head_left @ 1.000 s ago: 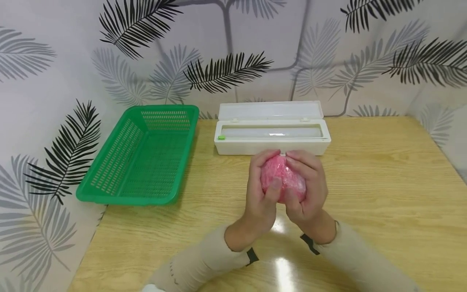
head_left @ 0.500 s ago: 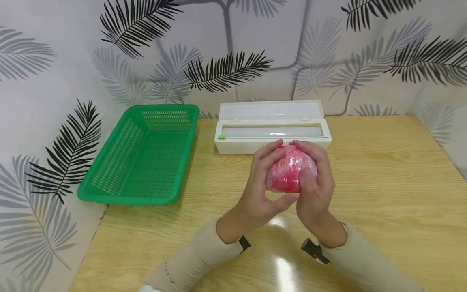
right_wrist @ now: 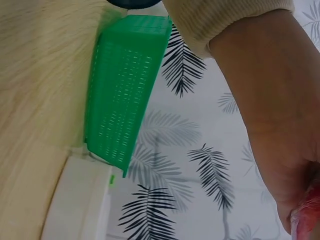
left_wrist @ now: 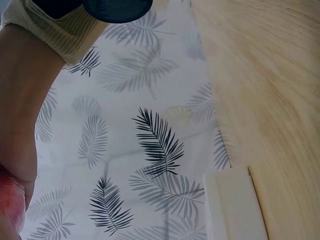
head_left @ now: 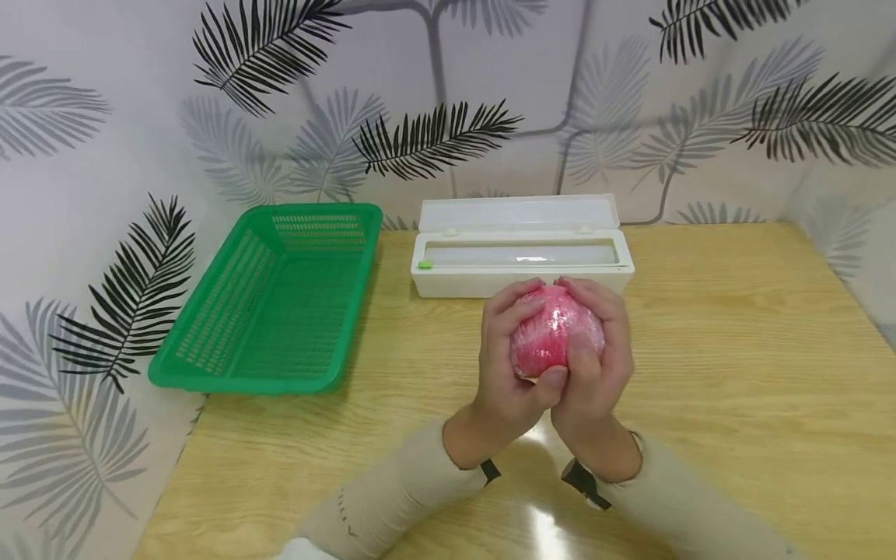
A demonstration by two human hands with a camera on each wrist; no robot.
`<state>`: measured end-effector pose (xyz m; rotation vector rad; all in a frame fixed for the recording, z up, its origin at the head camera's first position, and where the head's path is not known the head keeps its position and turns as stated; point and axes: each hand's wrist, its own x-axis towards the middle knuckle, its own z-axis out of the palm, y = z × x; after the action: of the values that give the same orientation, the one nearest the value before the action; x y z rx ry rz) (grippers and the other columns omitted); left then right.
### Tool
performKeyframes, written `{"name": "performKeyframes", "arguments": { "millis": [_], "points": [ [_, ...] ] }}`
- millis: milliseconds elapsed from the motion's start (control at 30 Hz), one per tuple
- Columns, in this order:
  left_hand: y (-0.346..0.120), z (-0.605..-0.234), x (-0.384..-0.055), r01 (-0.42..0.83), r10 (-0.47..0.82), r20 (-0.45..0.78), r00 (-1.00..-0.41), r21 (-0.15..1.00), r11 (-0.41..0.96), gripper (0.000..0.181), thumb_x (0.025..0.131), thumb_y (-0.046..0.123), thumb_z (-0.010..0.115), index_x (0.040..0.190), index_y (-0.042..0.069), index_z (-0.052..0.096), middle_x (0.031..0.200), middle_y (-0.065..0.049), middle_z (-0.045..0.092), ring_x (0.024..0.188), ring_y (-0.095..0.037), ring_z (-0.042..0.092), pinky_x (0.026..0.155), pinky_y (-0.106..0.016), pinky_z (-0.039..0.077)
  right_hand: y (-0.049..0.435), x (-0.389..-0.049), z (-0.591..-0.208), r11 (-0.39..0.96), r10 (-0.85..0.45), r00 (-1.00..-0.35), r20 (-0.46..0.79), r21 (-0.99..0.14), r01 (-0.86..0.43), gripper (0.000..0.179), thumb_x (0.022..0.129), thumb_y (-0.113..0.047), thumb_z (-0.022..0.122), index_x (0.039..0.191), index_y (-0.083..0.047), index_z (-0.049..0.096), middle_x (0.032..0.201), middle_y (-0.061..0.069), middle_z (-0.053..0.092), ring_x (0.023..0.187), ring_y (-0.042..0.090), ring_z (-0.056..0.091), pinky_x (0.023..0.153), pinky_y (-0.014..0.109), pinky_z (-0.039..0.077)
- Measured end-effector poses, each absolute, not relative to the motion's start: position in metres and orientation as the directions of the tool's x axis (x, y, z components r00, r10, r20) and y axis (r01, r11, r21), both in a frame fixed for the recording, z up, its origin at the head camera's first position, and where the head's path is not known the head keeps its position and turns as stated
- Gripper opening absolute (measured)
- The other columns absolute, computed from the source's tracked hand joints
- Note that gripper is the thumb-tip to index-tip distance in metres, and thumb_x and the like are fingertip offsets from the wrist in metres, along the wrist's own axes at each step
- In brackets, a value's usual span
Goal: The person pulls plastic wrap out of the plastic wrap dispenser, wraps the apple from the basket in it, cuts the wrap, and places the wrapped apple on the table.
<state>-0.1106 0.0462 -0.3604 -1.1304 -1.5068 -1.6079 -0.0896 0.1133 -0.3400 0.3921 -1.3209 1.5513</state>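
Both hands cup a round pink-red thing wrapped in shiny clear film, raised over the table; its kind is hidden by the wrap. My left hand curls its fingers around the left side, thumb under the near edge. On the other side my right hand grips it, thumb pressed on the film. In the left wrist view a bit of the wrapped thing shows beside the left hand. The right wrist view catches its edge below the right hand.
Behind the hands stands a white cling film dispenser, lid raised, with a roll inside and a green slider at its left. A green plastic basket sits at the left of the wooden table. Leaf-patterned wall covering rises behind.
The hands have turned the wrapped thing, so a smoother, redder side shows. The left thumb came off the film and now sits at its near edge. Dispenser and basket stay put.
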Motion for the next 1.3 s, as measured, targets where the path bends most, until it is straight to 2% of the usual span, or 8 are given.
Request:
{"name": "performKeyframes", "arguments": {
  "millis": [200,333,567,700,800,1000,1167,1300],
  "points": [
    [0.046,-0.369,-0.111,0.844,0.127,0.849,-0.513,0.525,-0.106,0.058,0.094,0.044,0.046,0.120,-0.006,0.036,0.127,-0.026,0.034,0.116,-0.037,0.042,0.089,-0.041,0.048,0.125,-0.089,-0.348,0.098,0.352,-0.600,0.719,-0.665,-0.740,0.038,0.081,-0.006,0.038,0.109,0.015,0.051,0.112,0.016,0.056,0.102,0.029,0.052,0.082,0.029,0.049],
    [0.039,-0.359,-0.118,0.758,0.208,0.770,-0.603,0.635,-0.152,0.062,0.093,0.049,0.047,0.125,-0.003,0.035,0.133,-0.020,0.033,0.121,-0.031,0.040,0.089,-0.038,0.049,0.137,-0.096,-0.346,0.098,0.185,-0.648,0.739,-0.670,-0.736,0.039,0.089,-0.010,0.039,0.119,0.013,0.044,0.123,0.020,0.048,0.111,0.032,0.046,0.083,0.028,0.050],
    [0.028,-0.324,-0.106,0.535,0.309,0.606,-0.733,0.794,-0.288,0.069,0.093,0.047,0.048,0.128,-0.010,0.029,0.128,-0.025,0.035,0.109,-0.024,0.048,0.078,-0.040,0.054,0.149,-0.105,-0.349,0.180,0.034,-0.567,0.823,-0.563,-0.807,0.049,0.093,-0.027,0.046,0.118,0.015,0.042,0.131,0.027,0.039,0.124,0.039,0.034,0.097,0.034,0.041],
    [0.024,-0.328,-0.108,0.410,0.346,0.519,-0.781,0.845,-0.343,0.066,0.094,0.048,0.045,0.134,-0.002,0.027,0.129,-0.016,0.038,0.104,-0.017,0.052,0.072,-0.040,0.055,0.158,-0.108,-0.357,0.299,-0.071,-0.465,0.882,-0.426,-0.854,0.065,0.090,-0.041,0.055,0.121,0.014,0.039,0.133,0.026,0.037,0.126,0.037,0.034,0.100,0.034,0.039],
    [0.024,-0.334,-0.114,0.420,0.337,0.515,-0.788,0.851,-0.316,0.061,0.095,0.048,0.043,0.135,0.004,0.030,0.131,-0.010,0.039,0.110,-0.018,0.050,0.080,-0.040,0.053,0.165,-0.111,-0.360,0.350,-0.138,-0.405,0.904,-0.338,-0.874,0.066,0.089,-0.040,0.058,0.123,0.012,0.037,0.134,0.023,0.038,0.128,0.035,0.033,0.104,0.037,0.035],
    [0.032,-0.340,-0.115,0.424,0.228,0.509,-0.830,0.842,-0.334,0.050,0.096,0.039,0.046,0.134,0.008,0.033,0.130,-0.008,0.040,0.115,-0.021,0.046,0.083,-0.040,0.052,0.156,-0.118,-0.368,0.331,-0.150,-0.423,0.893,-0.358,-0.873,0.066,0.090,-0.039,0.055,0.127,0.008,0.027,0.136,0.022,0.031,0.129,0.041,0.027,0.106,0.042,0.031],
    [0.038,-0.336,-0.110,0.458,0.105,0.516,-0.850,0.822,-0.338,0.041,0.098,0.025,0.042,0.131,0.001,0.034,0.128,-0.011,0.042,0.115,-0.023,0.045,0.085,-0.040,0.051,0.144,-0.123,-0.373,0.291,-0.081,-0.426,0.901,-0.387,-0.875,0.060,0.093,-0.036,0.052,0.125,0.008,0.027,0.134,0.025,0.032,0.128,0.043,0.027,0.104,0.042,0.034],
    [0.033,-0.322,-0.105,0.438,0.140,0.490,-0.861,0.852,-0.287,0.040,0.100,0.020,0.038,0.131,-0.003,0.030,0.123,-0.012,0.043,0.108,-0.019,0.047,0.080,-0.031,0.052,0.142,-0.125,-0.372,0.312,-0.062,-0.475,0.878,-0.435,-0.845,0.058,0.095,-0.037,0.047,0.125,0.009,0.028,0.133,0.028,0.032,0.125,0.039,0.033,0.099,0.035,0.040]
  ]
}}
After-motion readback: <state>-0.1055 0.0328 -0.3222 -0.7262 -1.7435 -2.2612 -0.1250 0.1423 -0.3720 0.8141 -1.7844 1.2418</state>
